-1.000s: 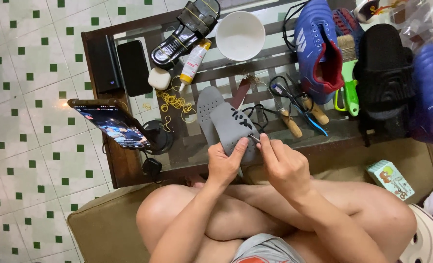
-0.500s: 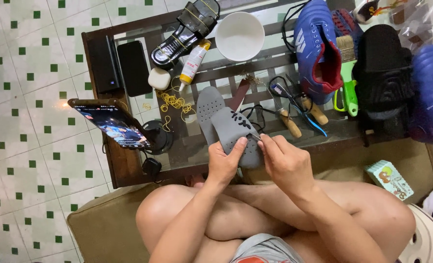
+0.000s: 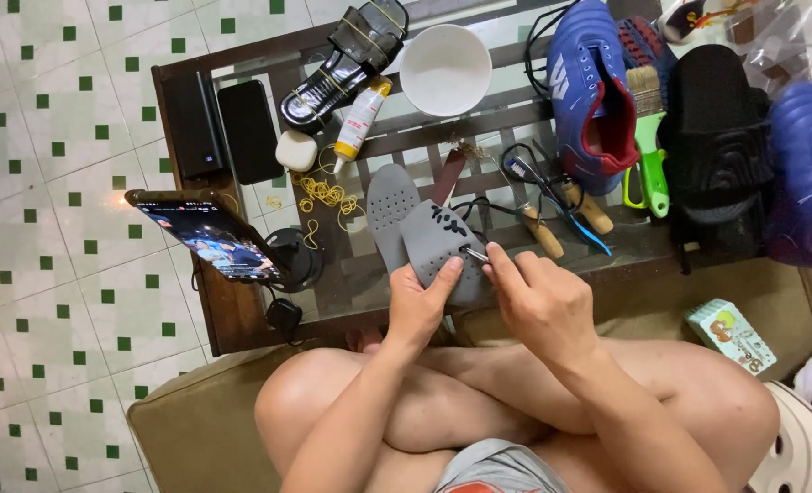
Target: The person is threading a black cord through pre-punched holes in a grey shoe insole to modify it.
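Right hand (image 3: 543, 306) slid left, pinching small metal tool (image 3: 475, 255) at insole (image 3: 438, 246); left hand (image 3: 420, 306) clamps insole. Slip could jab thumb.

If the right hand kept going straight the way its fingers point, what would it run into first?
The right hand points up and left, its small metal tool already at the grey insole held by the left hand. It would likely meet that insole first.

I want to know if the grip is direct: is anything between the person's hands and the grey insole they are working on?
Nothing visible. The left hand grips the grey insole directly; the right hand presses a small metal tool against it.
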